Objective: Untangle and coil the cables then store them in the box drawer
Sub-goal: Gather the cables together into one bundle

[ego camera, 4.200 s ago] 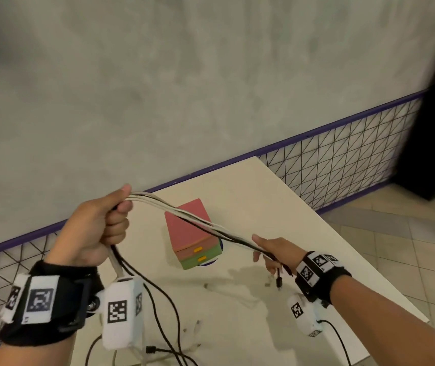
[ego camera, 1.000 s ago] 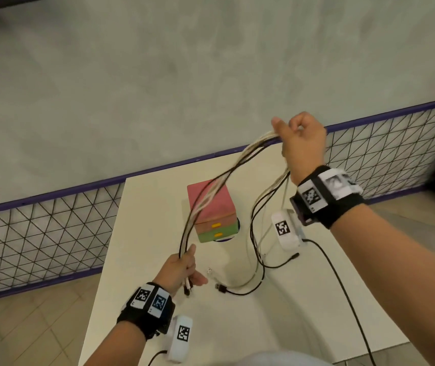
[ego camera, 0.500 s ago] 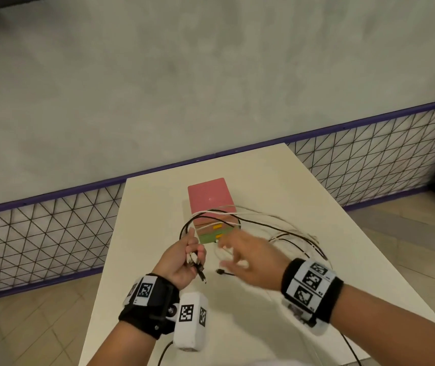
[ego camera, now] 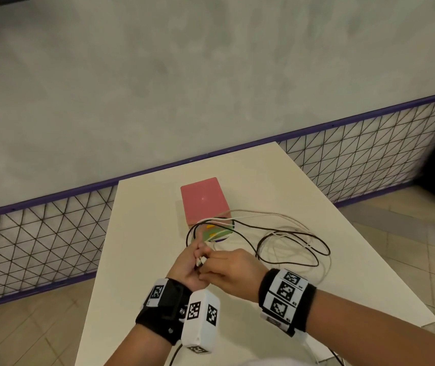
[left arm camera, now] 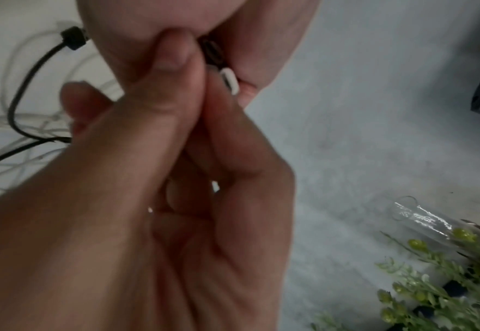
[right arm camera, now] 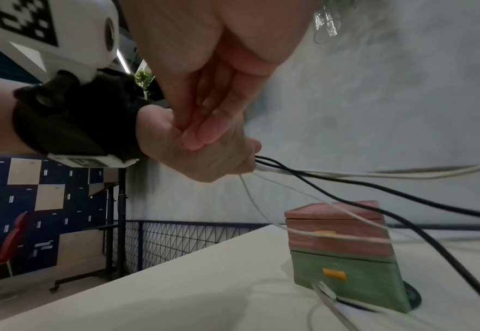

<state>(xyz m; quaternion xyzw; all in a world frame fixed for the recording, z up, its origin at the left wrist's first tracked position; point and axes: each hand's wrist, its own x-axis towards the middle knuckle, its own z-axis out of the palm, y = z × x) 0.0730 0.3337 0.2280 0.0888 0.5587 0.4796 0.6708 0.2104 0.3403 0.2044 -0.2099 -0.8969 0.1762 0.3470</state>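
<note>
Several white and black cables [ego camera: 290, 244] lie in loose loops on the white table [ego camera: 145, 207], right of the small drawer box [ego camera: 202, 199] and partly draped over its front. The box has a pink top and a green lower drawer [right arm camera: 346, 275] with orange handles. My left hand [ego camera: 188, 262] grips the cables near their plug ends in front of the box; a white plug [left arm camera: 230, 80] pokes out between the fingers. My right hand [ego camera: 227, 268] meets it from the right and pinches those plugs. From the left fist the cables [right arm camera: 346, 174] run out over the box.
A purple-framed wire mesh fence [ego camera: 39, 233] runs behind the table, below a grey wall. Tiled floor surrounds the table. A glass vase [left arm camera: 419, 217] with green sprigs shows in the left wrist view. My wrist cameras' own cords hang near the table's front edge.
A second ago my right hand held the bundle high. It has since dropped the loops onto the table and come down to the plug ends. My left hand has kept its hold.
</note>
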